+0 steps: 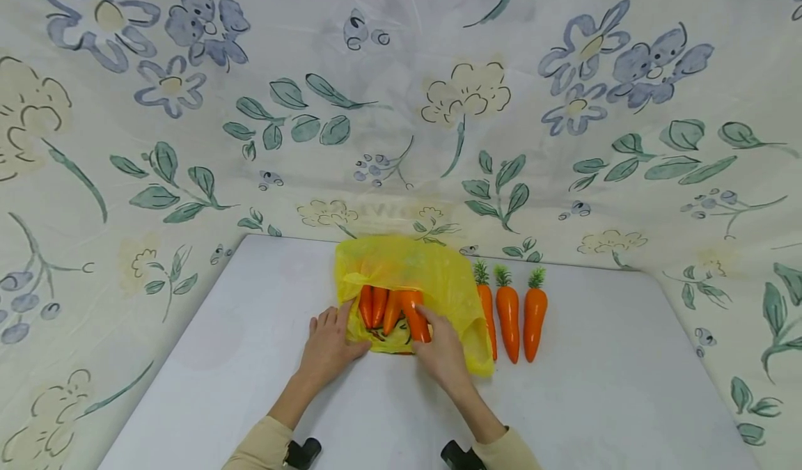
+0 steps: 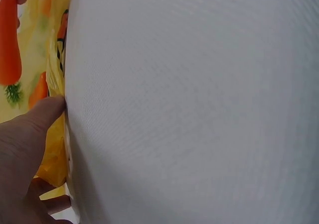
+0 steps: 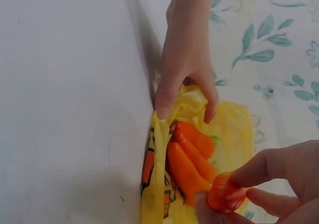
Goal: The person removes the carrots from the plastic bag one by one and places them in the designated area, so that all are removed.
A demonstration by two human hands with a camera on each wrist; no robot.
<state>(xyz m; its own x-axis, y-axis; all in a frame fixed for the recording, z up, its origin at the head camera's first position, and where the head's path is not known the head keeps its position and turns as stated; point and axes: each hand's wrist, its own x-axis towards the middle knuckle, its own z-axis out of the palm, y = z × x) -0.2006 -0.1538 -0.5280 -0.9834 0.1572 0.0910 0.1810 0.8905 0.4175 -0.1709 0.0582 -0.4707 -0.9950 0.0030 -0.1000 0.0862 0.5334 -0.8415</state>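
A yellow plastic bag (image 1: 438, 264) lies on the white table with its mouth towards me. Several orange toy carrots (image 3: 188, 164) are inside, tips pointing to the opening. My left hand (image 1: 328, 342) pinches the bag's left edge at the mouth, thumb on the near rim (image 2: 56, 74). Between thumb and fingers, my right hand (image 1: 443, 350) grips another toy carrot (image 1: 413, 313) by its thick orange end, at the mouth of the bag. The carrot's far end points into the bag, and its green top (image 2: 14, 92) shows in the left wrist view.
To the right of the bag, three toy carrots (image 1: 509, 324) with green tops lie in a row, the nearest partly covered by the bag. The white table (image 1: 626, 372) ends at a flower-patterned cloth (image 1: 388, 108) behind and at both sides.
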